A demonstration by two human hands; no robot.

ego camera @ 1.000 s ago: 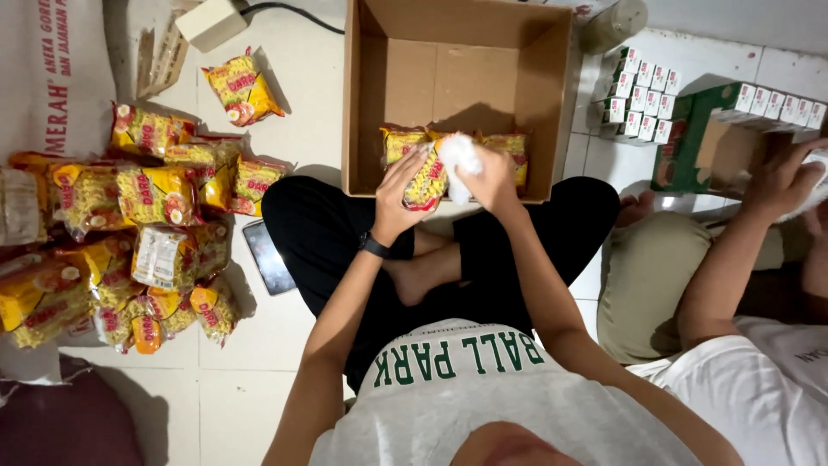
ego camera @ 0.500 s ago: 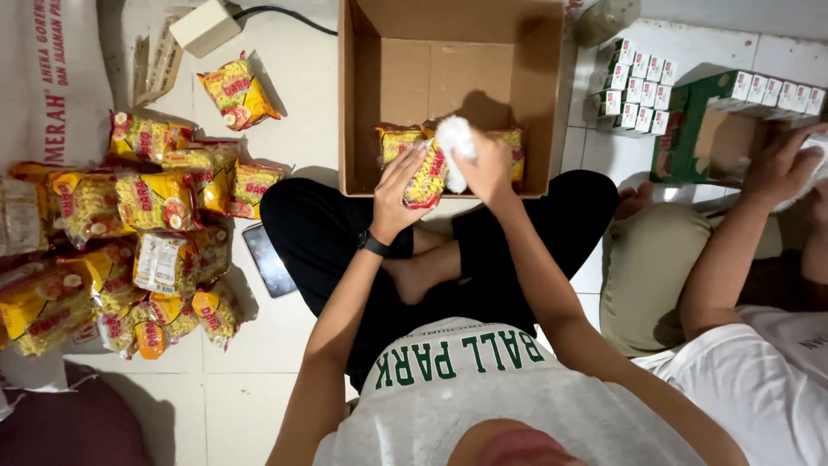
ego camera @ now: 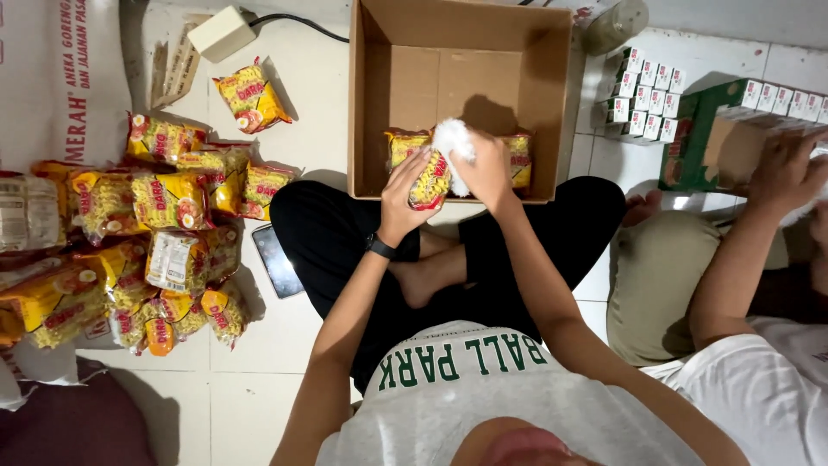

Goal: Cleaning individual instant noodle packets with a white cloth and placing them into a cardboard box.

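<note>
Noodle packet [ego camera: 429,179], yellow and red, stands on end at the near edge of the cardboard box [ego camera: 460,52], its long axis running away from the person, top end pointing toward the box's far wall. The left hand [ego camera: 404,192] holds it from the left side, fingers curled round the wrapper and pressed against it. The right hand [ego camera: 487,168] sits just right of the packet, fingers closed round a white cloth [ego camera: 452,142] that touches the packet's upper right edge. Two more packets lie flat inside the box, against its near wall (one on either side of the held one). Left of the box, a heap of packets [ego camera: 147,233] covers the tiled floor [ego camera: 319,95], and a dark phone [ego camera: 276,261] lies between the heap and the person's crossed legs. Right of the box, another person's hand [ego camera: 787,168] rests on a green carton [ego camera: 720,142].

Against half a second ago, both hands and the packet sit much as before; the cloth has slid slightly down the wrapper.
</note>
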